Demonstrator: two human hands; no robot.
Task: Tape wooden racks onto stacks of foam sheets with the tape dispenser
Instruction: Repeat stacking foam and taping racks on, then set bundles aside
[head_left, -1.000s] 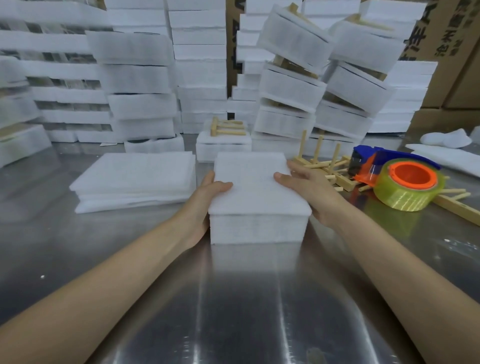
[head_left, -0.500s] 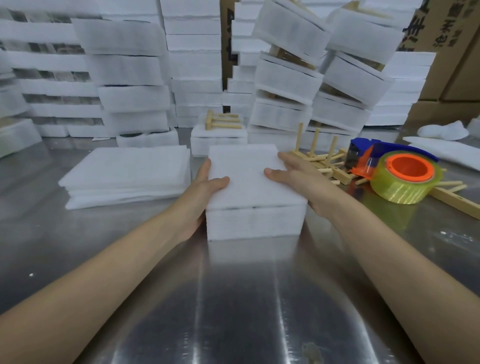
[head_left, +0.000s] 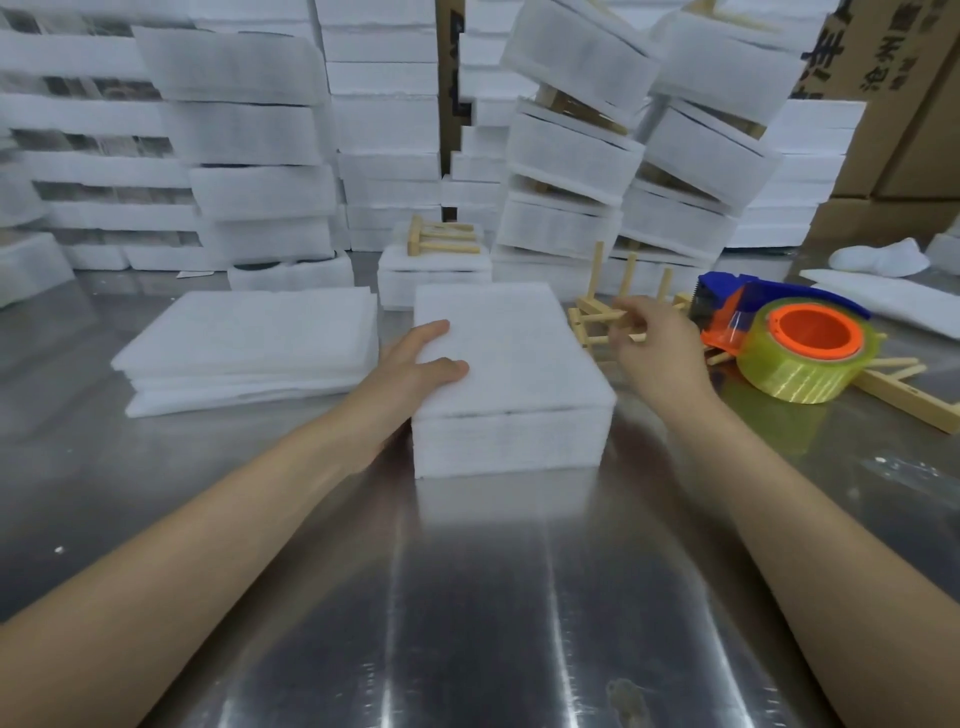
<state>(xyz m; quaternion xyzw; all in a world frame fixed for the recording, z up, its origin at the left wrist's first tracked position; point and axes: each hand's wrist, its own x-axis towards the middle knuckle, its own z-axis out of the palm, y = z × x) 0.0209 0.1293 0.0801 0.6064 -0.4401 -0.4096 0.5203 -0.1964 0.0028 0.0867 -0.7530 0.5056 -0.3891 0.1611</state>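
Note:
A white stack of foam sheets (head_left: 509, 364) sits on the steel table (head_left: 467, 597) in front of me. My left hand (head_left: 410, 364) presses against its left edge, thumb and one finger lying on the top sheet. My right hand (head_left: 654, 348) is just right of the stack, and its fingertips pinch a bar of a wooden rack (head_left: 592, 317) with upright pegs. The tape dispenser (head_left: 800, 358), blue and orange with a yellowish tape roll, lies right of that rack, and no hand touches it.
A flat pile of loose foam sheets (head_left: 249, 338) lies to the left. Behind the stack stands a smaller foam stack with a rack (head_left: 441, 241) on top. Tall piles of foam bundles (head_left: 566, 150) and cardboard boxes (head_left: 909, 104) wall off the back. Another rack (head_left: 904, 395) lies far right.
My right hand has left the top right of the foam stack and moved right to the wooden rack, taking hold of a bar. My left hand stays at the stack's left edge.

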